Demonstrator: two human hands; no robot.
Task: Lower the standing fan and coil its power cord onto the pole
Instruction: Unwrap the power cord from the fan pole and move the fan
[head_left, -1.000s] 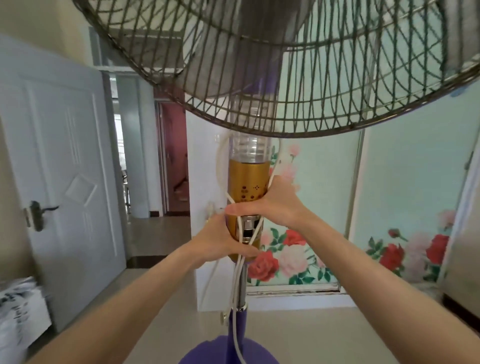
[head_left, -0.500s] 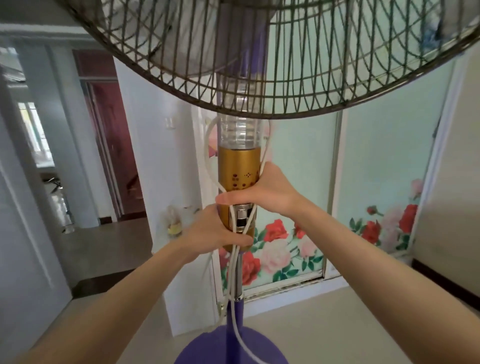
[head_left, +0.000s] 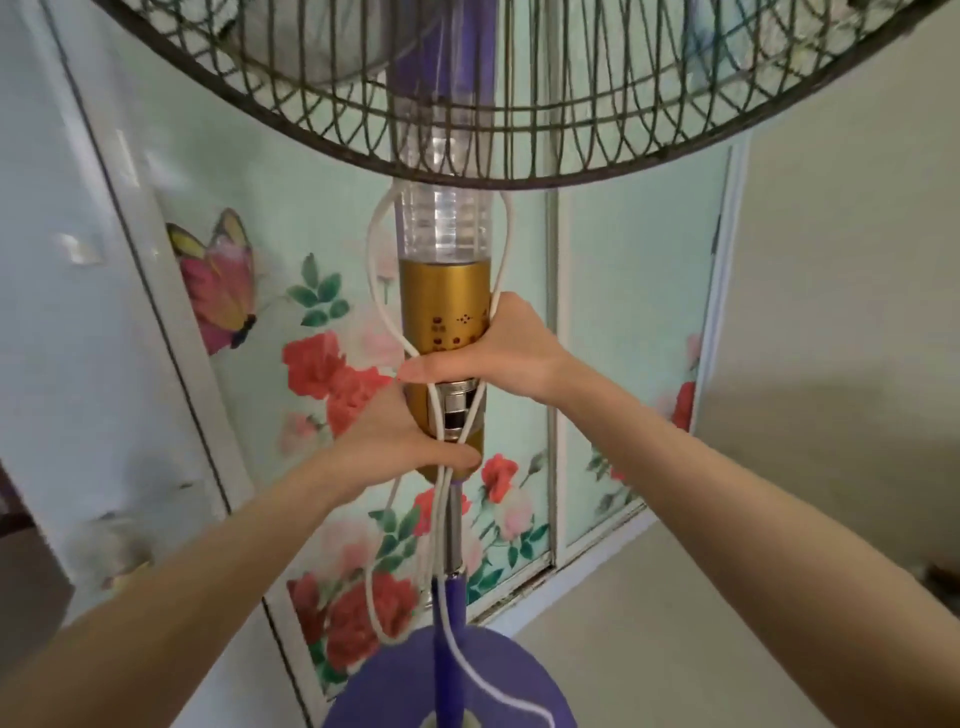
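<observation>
The standing fan stands upright right in front of me, its dark wire guard (head_left: 498, 83) filling the top of the view. Below the guard come a clear ribbed section and a gold control column (head_left: 441, 306), then a metal pole (head_left: 453, 525) down to a purple round base (head_left: 405, 691). The white power cord (head_left: 376, 291) loops around the column and trails over the base. My right hand (head_left: 498, 353) grips the gold column with the cord under it. My left hand (head_left: 395, 441) grips the column's lower end, thumb pressing the cord strands.
Behind the fan are sliding panels (head_left: 291, 270) painted with roses and a butterfly. A plain beige wall (head_left: 852, 312) is at the right. Tiled floor (head_left: 675, 623) lies around the base.
The view has swung right: the white door and the open doorway have left the frame and the flowered panels now fill the background. Both hands keep the same grip on the column.
</observation>
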